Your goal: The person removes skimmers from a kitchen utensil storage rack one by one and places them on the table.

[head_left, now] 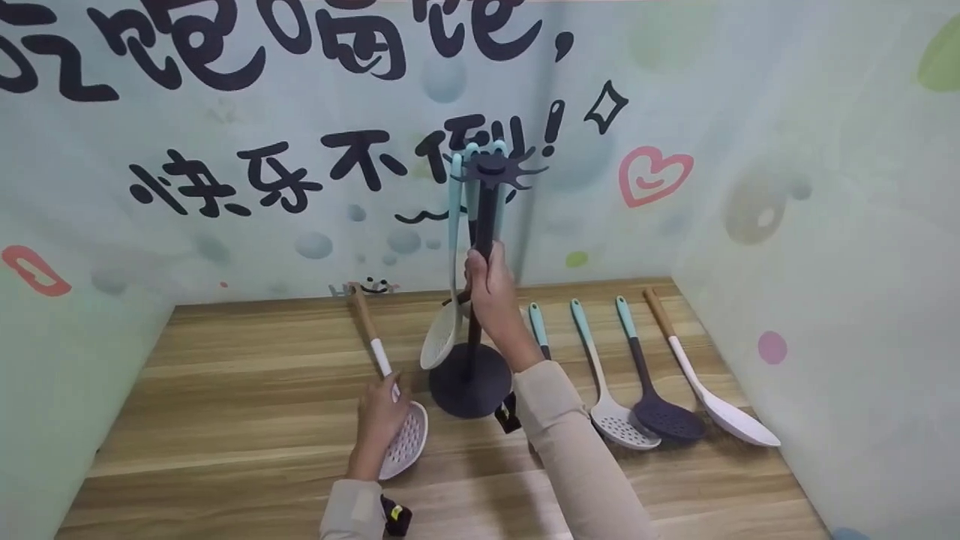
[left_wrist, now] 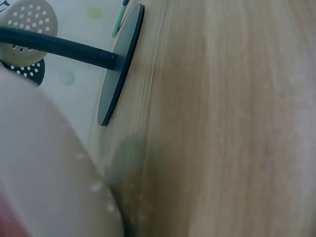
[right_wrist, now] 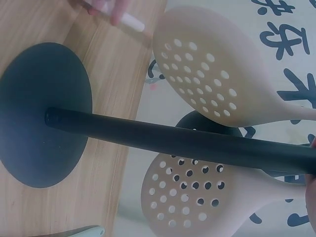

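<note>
The left hand [head_left: 381, 416] grasps a white spoon with holes [head_left: 409, 442] by its neck, over the wooden table [head_left: 247, 390], and the wooden handle of this spoon points to the back edge, close to the wall [head_left: 277, 259]. The right hand [head_left: 493, 296] is closed around the dark pole of a spoon stand [head_left: 487, 217], which is near the middle of the table; whether its flat round base [head_left: 470, 390] fully touches the wood, I cannot tell. To the left of the left hand, the striped wood extends widely until the left edge. At the right side the room is narrower: a cream spoon [head_left: 619, 424] and a dark spoon [head_left: 670, 420] lie with their pierced heads very close, and a smooth white ladle [head_left: 739, 420] reaches the right edge. On the stand hangs a pale oval spoon [head_left: 441, 337] with small round holes, below star-shaped hooks [head_left: 491, 171].
</note>
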### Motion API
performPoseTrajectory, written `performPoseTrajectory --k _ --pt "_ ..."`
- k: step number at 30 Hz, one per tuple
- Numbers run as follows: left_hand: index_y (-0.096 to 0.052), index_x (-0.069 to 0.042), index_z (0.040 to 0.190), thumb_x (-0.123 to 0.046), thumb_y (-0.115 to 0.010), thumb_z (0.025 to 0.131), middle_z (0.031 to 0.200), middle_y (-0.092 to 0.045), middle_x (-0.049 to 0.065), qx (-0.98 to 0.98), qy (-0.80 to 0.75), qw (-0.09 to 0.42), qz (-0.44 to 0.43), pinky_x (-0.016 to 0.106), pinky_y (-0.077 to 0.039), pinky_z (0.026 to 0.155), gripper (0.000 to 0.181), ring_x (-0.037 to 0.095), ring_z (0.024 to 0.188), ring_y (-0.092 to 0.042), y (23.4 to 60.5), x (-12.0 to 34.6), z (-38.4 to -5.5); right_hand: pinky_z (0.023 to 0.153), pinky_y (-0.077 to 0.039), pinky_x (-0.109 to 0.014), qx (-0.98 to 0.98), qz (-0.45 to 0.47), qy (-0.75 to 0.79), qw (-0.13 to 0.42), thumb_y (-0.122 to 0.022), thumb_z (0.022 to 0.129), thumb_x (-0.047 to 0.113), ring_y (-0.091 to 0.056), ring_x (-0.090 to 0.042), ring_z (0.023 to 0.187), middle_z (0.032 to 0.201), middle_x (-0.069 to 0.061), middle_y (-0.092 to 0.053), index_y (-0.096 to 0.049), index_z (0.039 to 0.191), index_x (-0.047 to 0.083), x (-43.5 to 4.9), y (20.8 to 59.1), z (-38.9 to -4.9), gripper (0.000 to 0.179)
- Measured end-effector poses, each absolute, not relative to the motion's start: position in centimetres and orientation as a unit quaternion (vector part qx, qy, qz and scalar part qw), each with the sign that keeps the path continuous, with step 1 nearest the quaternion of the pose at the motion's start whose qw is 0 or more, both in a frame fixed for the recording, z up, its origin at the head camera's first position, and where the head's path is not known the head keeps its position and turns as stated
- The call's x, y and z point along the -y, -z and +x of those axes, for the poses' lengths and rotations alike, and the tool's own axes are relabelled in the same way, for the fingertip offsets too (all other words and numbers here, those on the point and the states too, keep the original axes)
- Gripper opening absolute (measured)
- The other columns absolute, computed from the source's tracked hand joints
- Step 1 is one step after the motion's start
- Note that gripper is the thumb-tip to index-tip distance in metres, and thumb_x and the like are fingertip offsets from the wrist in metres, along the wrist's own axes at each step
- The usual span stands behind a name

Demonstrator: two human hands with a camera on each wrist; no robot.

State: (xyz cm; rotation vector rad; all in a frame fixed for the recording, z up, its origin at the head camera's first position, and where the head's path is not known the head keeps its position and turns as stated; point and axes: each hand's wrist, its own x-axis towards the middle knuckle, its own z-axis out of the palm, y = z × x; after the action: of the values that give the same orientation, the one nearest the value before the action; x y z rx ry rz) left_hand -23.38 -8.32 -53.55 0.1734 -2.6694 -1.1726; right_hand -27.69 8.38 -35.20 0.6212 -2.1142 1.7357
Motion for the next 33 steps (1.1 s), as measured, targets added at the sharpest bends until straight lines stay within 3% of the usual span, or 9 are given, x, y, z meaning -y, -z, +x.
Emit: performPoseTrajectory --k 7,17,23,29,33 --pt "-0.057 0.006 0.117 -0.006 -0.062 0.08 0.119 -0.044 0.028 0.93 0.365 0.007 0.043 0.053 -0.032 0.094 0.04 0.044 0.109 -0.041 53.2 8.1 -22.8 0.059 -0.033 -0.023 0.741 0.214 -0.616 0.159 -0.034 0.101 0.011 -0.038 -0.012 0.064 0.072 -0.001 -0.039 -0.038 0.101 0.001 -8.5 35.1 -27.6 0.011" --pt "-0.064 0.006 0.103 0.015 -0.053 0.073 0.114 -0.049 0.025 0.928 0.372 -0.021 -0.025 0.049 -0.043 0.091 0.033 0.041 0.105 -0.053 52.5 9.3 -22.5 0.058 -0.033 -0.023 0.741 0.215 -0.614 0.163 -0.034 0.1 0.01 -0.039 -0.013 0.064 0.073 -0.002 -0.039 -0.038 0.1 0.0 -8.5 35.1 -27.6 0.011" --pt "-0.067 0.006 0.101 0.014 -0.05 0.074 0.113 -0.048 0.026 0.922 0.382 -0.062 -0.019 0.046 -0.045 0.086 0.033 0.035 0.095 -0.053 51.1 9.6 -21.8 0.059 -0.033 -0.023 0.735 0.218 -0.621 0.162 -0.034 0.1 0.009 -0.039 -0.013 0.064 0.072 -0.001 -0.038 -0.038 0.1 0.0 -8.5 35.1 -27.6 0.009" --pt "-0.066 0.009 0.101 0.012 -0.05 0.075 0.116 -0.045 0.033 0.922 0.378 -0.082 -0.003 0.046 -0.046 0.085 0.031 0.038 0.095 -0.053 50.4 9.8 -21.3 0.06 -0.033 -0.023 0.736 0.217 -0.623 0.152 -0.033 0.101 0.01 -0.039 -0.015 0.065 0.073 -0.002 -0.038 -0.037 0.1 0.001 -8.5 35.1 -27.7 0.01" --pt "-0.066 0.008 0.103 0.013 -0.051 0.076 0.107 -0.046 0.027 0.924 0.373 -0.082 -0.002 0.045 -0.046 0.083 0.031 0.034 0.091 -0.052 50.3 9.9 -21.1 0.06 -0.033 -0.023 0.737 0.22 -0.619 0.16 -0.033 0.1 0.008 -0.039 -0.013 0.065 0.073 -0.003 -0.038 -0.038 0.1 0.001 -8.4 35.3 -27.8 0.009"
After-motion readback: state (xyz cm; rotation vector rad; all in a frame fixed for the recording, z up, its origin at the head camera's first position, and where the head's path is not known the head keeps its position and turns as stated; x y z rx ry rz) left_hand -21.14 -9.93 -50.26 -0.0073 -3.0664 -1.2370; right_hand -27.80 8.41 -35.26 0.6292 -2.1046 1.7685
